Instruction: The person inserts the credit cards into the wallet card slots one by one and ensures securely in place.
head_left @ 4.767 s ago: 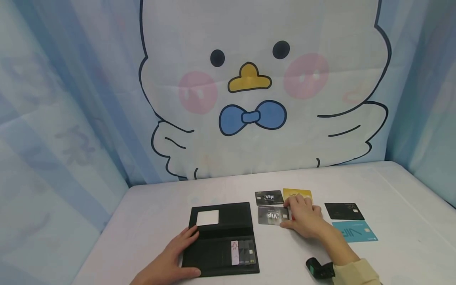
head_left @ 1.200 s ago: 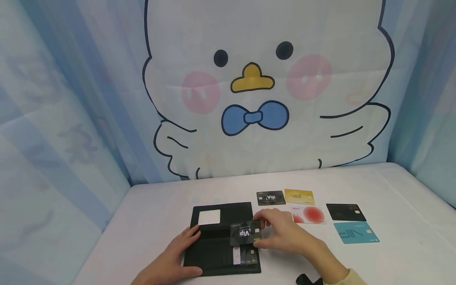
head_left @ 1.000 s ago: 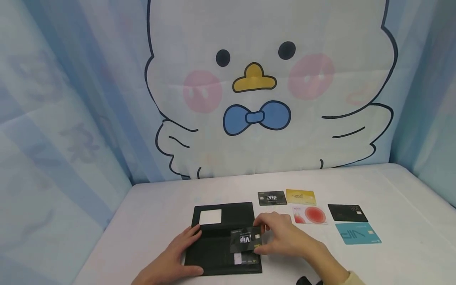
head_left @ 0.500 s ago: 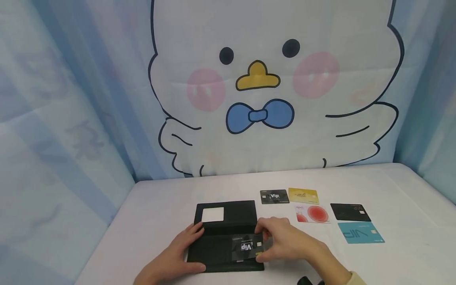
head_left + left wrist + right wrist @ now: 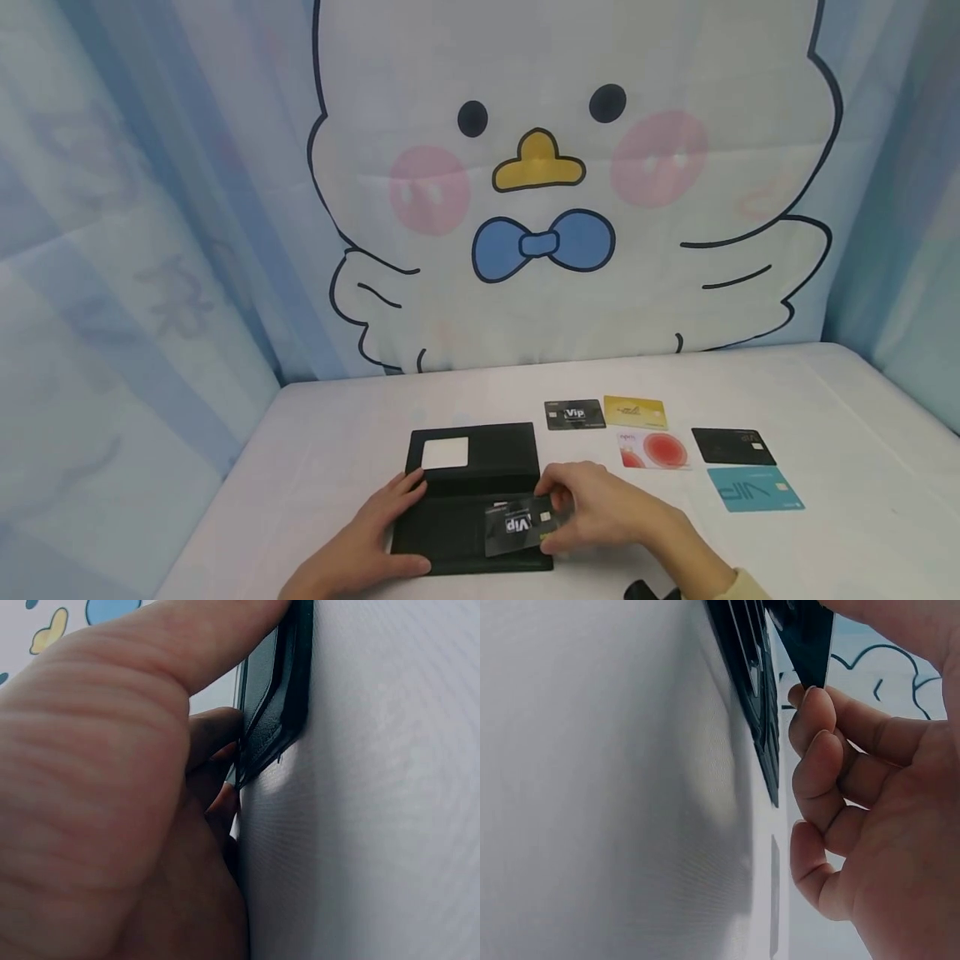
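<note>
A black wallet lies unfolded on the table. A white patch shows on its far panel. My left hand rests along its left edge, fingertips at the far part and thumb on the near panel. My right hand pinches a dark see-through Vip card by its right end, thumb on the near side and fingertips on the far side. The card is tilted over the near panel, covering most of the slot area. In the right wrist view the card's corner stands apart from the wallet, with the other fingers curled.
Right of the wallet lie a black Vip card, a yellow card and a white card with red circles. Farther right are another black card and a teal card. A cartoon curtain hangs behind the table.
The right hand has brought the Vip card from the table over the wallet and lowered it toward the near panel, tilting it lately. The left hand has stayed on the wallet.
</note>
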`<state>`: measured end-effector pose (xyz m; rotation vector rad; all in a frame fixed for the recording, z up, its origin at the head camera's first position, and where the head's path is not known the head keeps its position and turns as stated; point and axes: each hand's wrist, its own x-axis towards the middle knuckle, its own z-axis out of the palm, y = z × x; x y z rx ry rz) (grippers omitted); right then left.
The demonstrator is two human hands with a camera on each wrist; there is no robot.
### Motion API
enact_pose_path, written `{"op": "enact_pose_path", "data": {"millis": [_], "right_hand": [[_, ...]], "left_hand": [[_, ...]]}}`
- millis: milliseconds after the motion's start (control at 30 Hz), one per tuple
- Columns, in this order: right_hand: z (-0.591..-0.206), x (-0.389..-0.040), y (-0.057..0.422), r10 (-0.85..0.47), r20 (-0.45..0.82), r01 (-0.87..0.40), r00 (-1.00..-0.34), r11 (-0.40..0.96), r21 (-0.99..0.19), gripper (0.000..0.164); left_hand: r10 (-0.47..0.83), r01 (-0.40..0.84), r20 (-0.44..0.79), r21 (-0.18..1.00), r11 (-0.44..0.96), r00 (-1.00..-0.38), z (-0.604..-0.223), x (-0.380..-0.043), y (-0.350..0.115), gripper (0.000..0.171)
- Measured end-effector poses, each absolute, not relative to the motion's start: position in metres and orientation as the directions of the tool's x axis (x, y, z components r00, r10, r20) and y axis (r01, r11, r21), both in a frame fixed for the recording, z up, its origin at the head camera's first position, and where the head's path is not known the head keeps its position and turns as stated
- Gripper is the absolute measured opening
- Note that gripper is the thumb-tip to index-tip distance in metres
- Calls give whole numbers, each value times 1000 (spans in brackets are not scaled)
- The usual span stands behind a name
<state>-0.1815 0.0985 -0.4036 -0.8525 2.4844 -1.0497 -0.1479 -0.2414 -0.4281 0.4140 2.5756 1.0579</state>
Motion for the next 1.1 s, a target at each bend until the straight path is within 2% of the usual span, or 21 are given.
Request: {"op": "enact_pose_path", "data": {"millis": [233, 467, 767, 1100], "right_hand": [[-405, -182, 97, -618, -4, -432, -786, 554, -712, 42], [-404, -182, 94, -591, -24, -398, -806, 571, -718, 44], [-405, -185, 95, -589, 35, -442, -807, 564, -698, 45], [-408, -179, 91, -572, 41, -421, -819, 552, -719, 45]], "left_hand": [[383, 149, -184, 706, 692, -905, -429, -148, -242, 92], [404, 183, -153, 711, 679, -902, -429, -147, -243, 91], [415, 203, -133, 714, 670, -900, -428, -148, -242, 92], [421, 207, -134, 713, 669, -897, -430, -149, -244, 92]]}}
